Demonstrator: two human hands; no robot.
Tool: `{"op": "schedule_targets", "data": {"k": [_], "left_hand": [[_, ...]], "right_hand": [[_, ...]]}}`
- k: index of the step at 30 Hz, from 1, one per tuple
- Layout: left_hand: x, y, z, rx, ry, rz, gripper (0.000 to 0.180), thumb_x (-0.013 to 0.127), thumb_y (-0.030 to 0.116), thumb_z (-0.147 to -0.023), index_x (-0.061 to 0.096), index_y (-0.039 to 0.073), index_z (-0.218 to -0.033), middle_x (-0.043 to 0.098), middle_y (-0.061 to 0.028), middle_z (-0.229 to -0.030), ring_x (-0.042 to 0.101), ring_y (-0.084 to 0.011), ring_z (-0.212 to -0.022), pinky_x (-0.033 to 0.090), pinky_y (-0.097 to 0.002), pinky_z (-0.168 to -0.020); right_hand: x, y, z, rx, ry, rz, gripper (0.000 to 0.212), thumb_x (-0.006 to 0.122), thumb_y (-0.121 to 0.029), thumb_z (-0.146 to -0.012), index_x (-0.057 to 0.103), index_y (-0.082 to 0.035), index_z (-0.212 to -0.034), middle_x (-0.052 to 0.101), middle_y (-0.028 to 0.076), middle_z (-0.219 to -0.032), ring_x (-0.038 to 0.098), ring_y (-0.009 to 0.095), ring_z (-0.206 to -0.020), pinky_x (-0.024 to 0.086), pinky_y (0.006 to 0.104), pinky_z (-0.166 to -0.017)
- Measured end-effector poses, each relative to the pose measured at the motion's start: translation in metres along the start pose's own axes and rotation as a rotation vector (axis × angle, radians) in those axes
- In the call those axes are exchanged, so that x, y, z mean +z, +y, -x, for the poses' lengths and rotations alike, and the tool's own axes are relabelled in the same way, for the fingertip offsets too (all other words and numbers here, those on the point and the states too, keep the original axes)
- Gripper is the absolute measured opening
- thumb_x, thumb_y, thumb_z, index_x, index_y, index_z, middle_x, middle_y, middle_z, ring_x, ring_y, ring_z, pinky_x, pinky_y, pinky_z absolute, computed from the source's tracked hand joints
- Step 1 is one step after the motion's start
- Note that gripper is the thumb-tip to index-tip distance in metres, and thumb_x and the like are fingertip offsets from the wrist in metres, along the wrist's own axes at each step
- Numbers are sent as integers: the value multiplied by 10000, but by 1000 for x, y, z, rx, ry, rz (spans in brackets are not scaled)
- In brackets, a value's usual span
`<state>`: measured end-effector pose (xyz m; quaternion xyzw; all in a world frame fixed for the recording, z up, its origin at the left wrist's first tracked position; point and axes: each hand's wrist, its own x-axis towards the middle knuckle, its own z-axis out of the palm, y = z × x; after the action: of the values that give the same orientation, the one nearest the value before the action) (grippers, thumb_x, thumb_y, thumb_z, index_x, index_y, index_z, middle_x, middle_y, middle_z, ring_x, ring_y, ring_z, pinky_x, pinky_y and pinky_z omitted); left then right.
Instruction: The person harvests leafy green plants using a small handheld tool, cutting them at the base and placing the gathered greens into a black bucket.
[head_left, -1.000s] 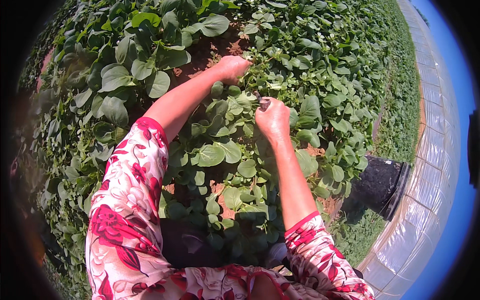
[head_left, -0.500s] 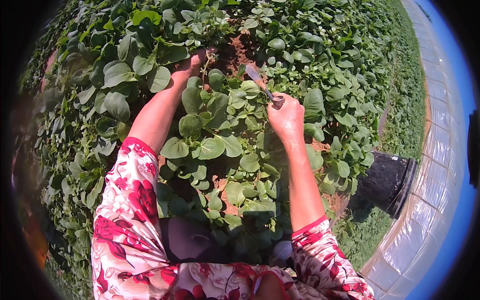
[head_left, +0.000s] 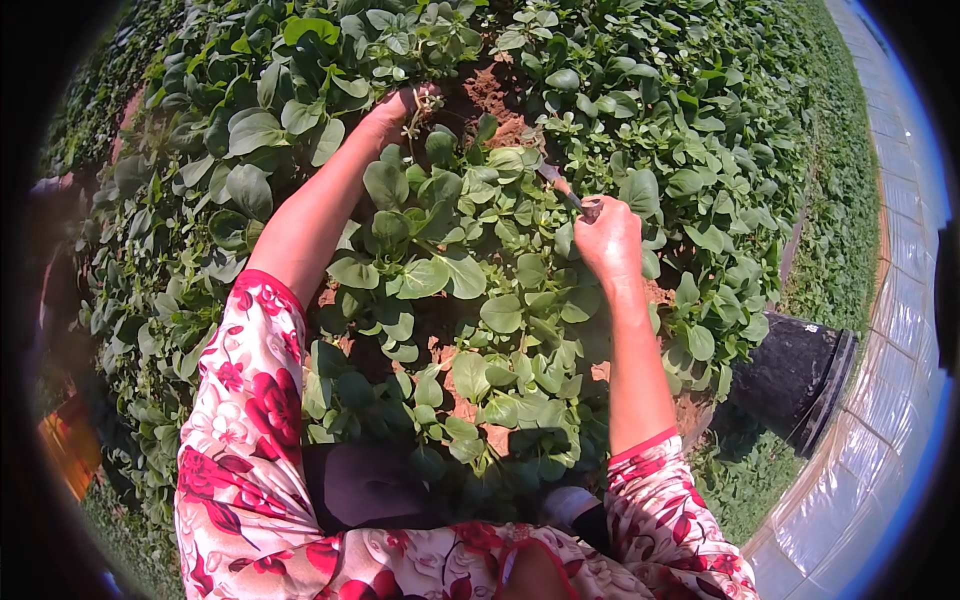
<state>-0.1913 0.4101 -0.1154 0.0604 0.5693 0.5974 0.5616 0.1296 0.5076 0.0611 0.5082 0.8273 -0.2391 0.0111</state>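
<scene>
My left hand (head_left: pixel 402 106) reaches far forward into the low leaves. Its fingers are closed round thin pale stems (head_left: pixel 412 122) of a leafy plant, whose small-leaved top (head_left: pixel 425 38) spreads just beyond; leaves partly hide the fingertips. To the right, my right hand (head_left: pixel 608 242) is wrapped round the handle of a narrow-bladed hand trowel (head_left: pixel 562 183). The blade points forward and left, its tip among small leaves beside reddish bare soil (head_left: pixel 492 95). Between my arms grow broad-leaved green plants (head_left: pixel 425 270).
A black plastic bucket (head_left: pixel 785 370) lies tilted at the right edge of the bed. Beyond it runs a long strip of clear plastic sheeting (head_left: pixel 890 330). Dense greenery covers the left side, with a blurred orange thing (head_left: pixel 72 445) at the lower left.
My right hand and the trowel have moved slightly right and back, its blade away from the bare soil. My left hand keeps its grip, slightly farther forward. The view has shifted a little.
</scene>
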Motion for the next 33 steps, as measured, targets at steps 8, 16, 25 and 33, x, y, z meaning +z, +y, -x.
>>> {"op": "schedule_targets", "data": {"k": [8, 16, 25, 33], "left_hand": [[109, 13, -24, 733, -70, -862, 248, 658, 245, -730, 644, 49, -880, 671, -101, -816, 613, -229, -709, 493, -354, -653], [150, -38, -58, 1131, -421, -1239, 247, 637, 261, -664, 614, 41, -773, 620, -180, -780, 593, -367, -799, 494, -415, -698], [167, -19, -21, 931, -395, -1232, 276, 651, 269, -693, 604, 25, -812, 624, -202, -794, 610, -362, -774, 504, -402, -671], [136, 43, 16, 351, -184, 360, 277, 720, 276, -758, 663, 120, -981, 676, -32, -897, 639, -213, -810, 518, -407, -703]], "right_hand": [[45, -11, -11, 51, 102, -205, 218, 557, -99, -746, 686, -35, -909, 643, 226, -821, 633, 376, -818, 499, 420, -753], [33, -1, -37, -5, 44, -125, 191, 558, -98, -731, 678, -31, -863, 636, 229, -801, 625, 390, -805, 502, 430, -740], [19, 25, -10, -211, 119, -128, 191, 569, -97, -743, 679, -55, -894, 637, 209, -762, 632, 374, -748, 509, 422, -701], [-87, 64, 7, -423, 23, -7, 200, 588, -75, -762, 664, -26, -940, 632, 213, -743, 634, 351, -680, 503, 390, -637]]}}
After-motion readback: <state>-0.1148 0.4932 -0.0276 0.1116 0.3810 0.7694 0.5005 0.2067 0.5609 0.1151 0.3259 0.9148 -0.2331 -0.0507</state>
